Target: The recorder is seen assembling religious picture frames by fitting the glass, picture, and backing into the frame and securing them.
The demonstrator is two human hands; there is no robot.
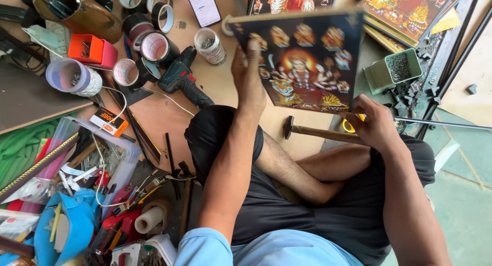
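Above the crossed legs, the left hand point(247, 76) grips the left edge of a dark, glossy picture panel point(302, 66) with golden figures; the right hand point(376, 125), below its lower corner, seemingly clasps a wooden-handled hammer point(318, 133).

drill: dark green cordless drill point(180, 77) lies ahead of your knee
tapes: tape rolls point(154, 45) clustered left of it
nails: green tub of nails point(401, 67), far right
jar: small jar point(209, 44) beside phone point(203, 5)

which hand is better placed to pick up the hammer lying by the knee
Right, probably. The right hand already rests on the hammer's wooden handle, though it also pinches the picture's lower corner. The left hand is higher, gripping the picture's left edge.
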